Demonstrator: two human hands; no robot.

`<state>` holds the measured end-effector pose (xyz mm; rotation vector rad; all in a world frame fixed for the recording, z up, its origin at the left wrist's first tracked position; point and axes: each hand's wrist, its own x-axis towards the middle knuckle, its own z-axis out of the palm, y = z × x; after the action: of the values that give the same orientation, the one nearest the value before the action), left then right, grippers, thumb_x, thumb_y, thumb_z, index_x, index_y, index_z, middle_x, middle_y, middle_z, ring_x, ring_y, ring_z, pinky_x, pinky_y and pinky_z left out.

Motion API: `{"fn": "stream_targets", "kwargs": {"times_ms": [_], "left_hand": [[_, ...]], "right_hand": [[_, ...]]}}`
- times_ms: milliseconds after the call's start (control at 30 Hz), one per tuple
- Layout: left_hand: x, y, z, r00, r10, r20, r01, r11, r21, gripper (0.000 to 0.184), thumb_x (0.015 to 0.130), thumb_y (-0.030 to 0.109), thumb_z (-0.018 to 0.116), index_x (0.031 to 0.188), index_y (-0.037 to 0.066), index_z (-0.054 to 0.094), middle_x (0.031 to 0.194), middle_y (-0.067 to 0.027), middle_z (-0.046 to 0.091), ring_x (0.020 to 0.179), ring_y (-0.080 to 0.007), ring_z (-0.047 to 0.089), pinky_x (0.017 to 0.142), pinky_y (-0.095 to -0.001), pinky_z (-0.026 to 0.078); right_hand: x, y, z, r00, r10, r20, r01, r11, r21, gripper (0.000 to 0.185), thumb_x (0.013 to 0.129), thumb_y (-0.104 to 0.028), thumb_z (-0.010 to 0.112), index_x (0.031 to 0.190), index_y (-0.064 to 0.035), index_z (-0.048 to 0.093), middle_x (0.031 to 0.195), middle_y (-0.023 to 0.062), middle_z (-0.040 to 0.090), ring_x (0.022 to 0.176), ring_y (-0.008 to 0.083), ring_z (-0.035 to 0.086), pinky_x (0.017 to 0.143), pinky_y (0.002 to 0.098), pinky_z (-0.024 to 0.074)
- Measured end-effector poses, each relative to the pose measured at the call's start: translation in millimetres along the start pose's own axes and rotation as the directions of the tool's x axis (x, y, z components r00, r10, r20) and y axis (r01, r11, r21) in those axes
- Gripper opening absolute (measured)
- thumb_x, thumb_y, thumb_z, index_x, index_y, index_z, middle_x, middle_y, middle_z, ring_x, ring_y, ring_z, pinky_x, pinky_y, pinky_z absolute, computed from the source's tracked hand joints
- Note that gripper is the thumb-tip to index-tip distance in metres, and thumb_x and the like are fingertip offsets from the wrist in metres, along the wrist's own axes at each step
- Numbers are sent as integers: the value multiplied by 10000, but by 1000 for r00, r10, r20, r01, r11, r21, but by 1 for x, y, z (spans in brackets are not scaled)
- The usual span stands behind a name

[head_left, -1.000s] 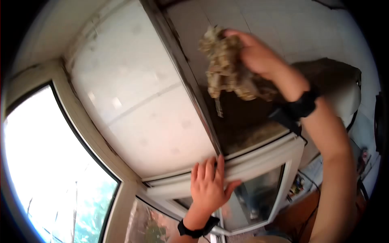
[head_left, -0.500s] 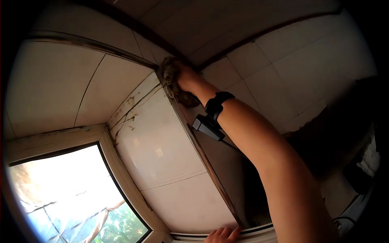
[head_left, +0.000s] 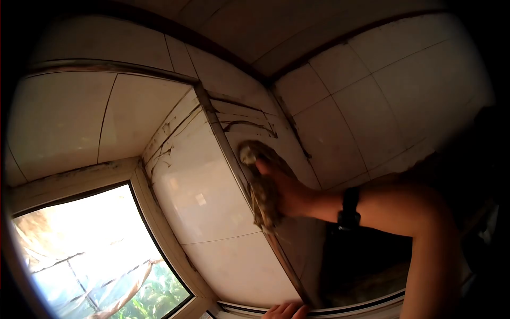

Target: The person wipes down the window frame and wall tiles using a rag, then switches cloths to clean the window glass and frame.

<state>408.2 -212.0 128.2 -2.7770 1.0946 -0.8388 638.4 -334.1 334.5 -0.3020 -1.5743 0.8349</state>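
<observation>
A crumpled, dirty cloth point(head_left: 264, 199) is in my right hand point(head_left: 289, 191), whose fingers press it against the tiled wall beside the metal corner trim point(head_left: 221, 139). The cloth overlaps the trim's edge. A black band circles my right wrist. At the bottom of the view my left hand point(head_left: 287, 310) rests on the white window frame point(head_left: 366, 308); only its bent fingers show, and whether anything is under them is hidden. Dark streaks point(head_left: 247, 118) mark the tiles above the cloth.
A bright window point(head_left: 106, 255) with plants outside is at the lower left. White tiles point(head_left: 204, 186) line the recess beside it. Darker tiled wall point(head_left: 393, 101) fills the upper right, under a dark ceiling point(head_left: 255, 26). A deep shadowed area lies below my right forearm.
My right hand came up from the lower opening to the wall's top corner, then slid down along the trim with the cloth. The view tilted upward, leaving my left hand at the bottom edge.
</observation>
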Motion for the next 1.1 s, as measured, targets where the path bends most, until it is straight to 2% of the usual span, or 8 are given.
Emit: {"fn": "stream_targets", "kwargs": {"times_ms": [33,133,167,267,367,467,667,1100], "left_hand": [[-1,0,1,1000,14,-3,-14,1000,4,913,666,666,729,1195,-49,528,1126,-224,584,1018,-417,581,863,-490,471],[3,5,0,999,-12,50,10,999,41,921,654,676,728,1172,-59,533,1102,-229,586,991,-409,585,843,-481,476],[5,7,0,999,-9,44,7,999,54,921,654,676,728,1172,-59,533,1102,-229,586,991,-409,585,843,-481,476],[11,8,1,1000,-7,27,4,994,108,913,645,683,726,1144,-61,544,1072,-229,590,972,-400,591,833,-468,479],[9,4,5,1000,-14,14,13,999,44,920,651,690,711,1150,-67,557,1062,-229,598,974,-401,600,843,-469,485],[7,3,2,999,26,-23,-25,999,38,911,673,683,699,1162,-72,559,1095,-238,599,1002,-409,599,869,-476,484],[4,2,-1,1000,-2,13,2,1000,-30,883,697,647,708,1194,-66,550,1127,-241,595,1028,-420,590,888,-488,478],[8,-28,-65,936,-188,-298,-136,587,-798,991,815,556,733,1510,16,277,1268,-218,587,1123,-318,620,941,-410,484]], "right_hand": [[-25,11,37,898,-35,-439,-74,971,-228,490,1001,-386,554,1434,-216,401,1229,88,516,1108,180,515,1011,364,412],[-41,31,73,793,-92,-603,-7,987,-160,456,1014,-331,530,1428,-182,409,1304,75,503,1193,200,489,1039,388,401],[-43,33,28,880,-361,-311,-106,488,-866,438,1015,-264,507,1427,-148,412,1415,73,456,1307,212,430,1071,376,379],[26,-16,36,853,-370,-369,89,798,-596,412,1000,-173,497,1402,-106,440,1457,115,453,1340,248,433,1083,363,376],[92,-91,1,876,-474,-90,-166,-121,-979,389,953,-70,507,1342,-83,506,1318,186,571,1215,329,554,1008,389,449],[100,-135,37,881,-366,300,-118,-783,-611,427,893,-28,524,1317,-80,543,1224,208,626,1139,376,593,928,419,499],[83,-155,93,744,-620,-249,-490,-253,-834,423,913,-61,522,1334,-101,552,1286,145,622,1137,274,617,957,356,475],[56,-67,174,916,-383,-117,-91,85,-992,361,991,-76,489,1349,-42,511,1248,162,618,1096,221,633,920,339,530]]}}
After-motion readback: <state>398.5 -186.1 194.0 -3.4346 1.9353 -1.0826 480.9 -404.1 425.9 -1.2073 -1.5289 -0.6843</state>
